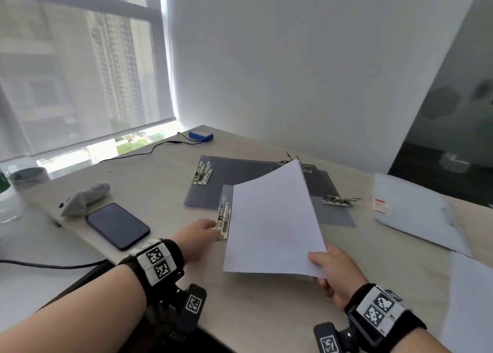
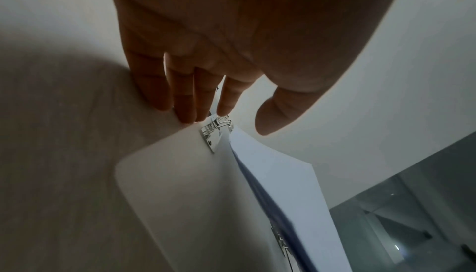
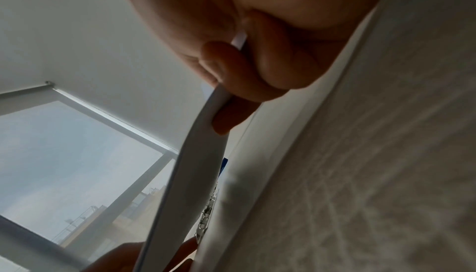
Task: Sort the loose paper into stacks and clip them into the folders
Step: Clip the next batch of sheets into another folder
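Paper stack held over a grey folder

Right hand [image 1: 336, 274] pinches the paper stack [image 1: 274, 224] by its near corner; left hand [image 1: 198, 235], fingers straight, apparently touches the folder [image 1: 334, 215] clip [image 1: 223, 217].

The held paper stack [image 1: 272, 219] hides most of the near folder [image 1: 333, 214]; the left fingertips [image 1: 213, 226] seem to touch its clip [image 1: 224, 216].

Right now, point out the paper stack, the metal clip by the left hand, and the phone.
paper stack [image 1: 272, 224]: head view, middle of the top sheet.
metal clip [image 1: 224, 218]: head view, middle of the clip.
phone [image 1: 117, 226]: head view, centre of the dark screen.
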Action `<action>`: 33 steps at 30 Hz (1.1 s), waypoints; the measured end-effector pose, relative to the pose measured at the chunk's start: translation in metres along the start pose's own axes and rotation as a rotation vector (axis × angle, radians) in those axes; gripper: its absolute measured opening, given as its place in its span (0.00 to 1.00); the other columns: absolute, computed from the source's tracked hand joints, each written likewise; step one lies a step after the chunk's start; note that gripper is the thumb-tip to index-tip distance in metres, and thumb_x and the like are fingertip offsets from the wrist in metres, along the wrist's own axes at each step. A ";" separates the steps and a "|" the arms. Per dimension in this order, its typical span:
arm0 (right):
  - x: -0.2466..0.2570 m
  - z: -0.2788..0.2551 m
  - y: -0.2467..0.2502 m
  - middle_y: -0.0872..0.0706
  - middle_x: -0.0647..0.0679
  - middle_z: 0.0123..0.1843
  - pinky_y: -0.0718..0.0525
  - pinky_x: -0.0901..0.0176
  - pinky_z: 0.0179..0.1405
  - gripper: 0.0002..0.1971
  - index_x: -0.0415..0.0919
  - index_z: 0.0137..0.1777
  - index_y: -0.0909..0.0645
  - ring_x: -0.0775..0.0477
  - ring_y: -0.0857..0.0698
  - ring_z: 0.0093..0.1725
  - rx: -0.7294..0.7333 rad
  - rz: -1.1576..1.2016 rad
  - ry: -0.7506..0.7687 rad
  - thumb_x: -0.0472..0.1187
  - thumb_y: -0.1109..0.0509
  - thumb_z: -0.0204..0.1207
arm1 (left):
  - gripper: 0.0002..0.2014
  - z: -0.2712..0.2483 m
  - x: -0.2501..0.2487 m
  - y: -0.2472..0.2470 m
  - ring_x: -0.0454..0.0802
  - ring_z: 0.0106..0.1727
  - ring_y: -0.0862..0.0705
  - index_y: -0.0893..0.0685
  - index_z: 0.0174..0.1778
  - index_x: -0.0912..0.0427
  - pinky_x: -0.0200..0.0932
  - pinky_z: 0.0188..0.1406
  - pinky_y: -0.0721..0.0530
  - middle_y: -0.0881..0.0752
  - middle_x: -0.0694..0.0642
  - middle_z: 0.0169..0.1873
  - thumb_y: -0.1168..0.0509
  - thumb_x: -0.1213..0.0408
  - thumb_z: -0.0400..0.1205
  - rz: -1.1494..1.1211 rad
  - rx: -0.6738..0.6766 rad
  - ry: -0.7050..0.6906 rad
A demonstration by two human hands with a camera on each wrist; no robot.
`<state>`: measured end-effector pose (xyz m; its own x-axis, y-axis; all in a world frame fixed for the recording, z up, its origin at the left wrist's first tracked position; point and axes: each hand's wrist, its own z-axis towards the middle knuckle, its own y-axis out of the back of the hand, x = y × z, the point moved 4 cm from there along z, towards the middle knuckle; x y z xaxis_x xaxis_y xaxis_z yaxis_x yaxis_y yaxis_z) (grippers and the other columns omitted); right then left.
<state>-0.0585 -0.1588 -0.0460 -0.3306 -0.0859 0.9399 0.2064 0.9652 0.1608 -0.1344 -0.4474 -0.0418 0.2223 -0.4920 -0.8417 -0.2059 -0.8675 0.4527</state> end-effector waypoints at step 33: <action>-0.005 0.027 0.009 0.15 0.42 0.40 0.39 0.70 0.16 0.07 0.42 0.53 0.17 0.47 0.20 0.20 0.101 -0.192 -0.138 0.39 0.37 0.83 | 0.13 0.067 -0.028 0.015 0.54 0.44 0.20 0.18 0.58 0.51 0.39 0.32 0.27 0.19 0.57 0.47 0.41 0.68 0.81 -0.034 -0.066 0.000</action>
<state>-0.0797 -0.1430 -0.0577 -0.4792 -0.2423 0.8436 0.0365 0.9548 0.2950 -0.2074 -0.4419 -0.0305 0.2278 -0.4621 -0.8571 -0.1350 -0.8867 0.4422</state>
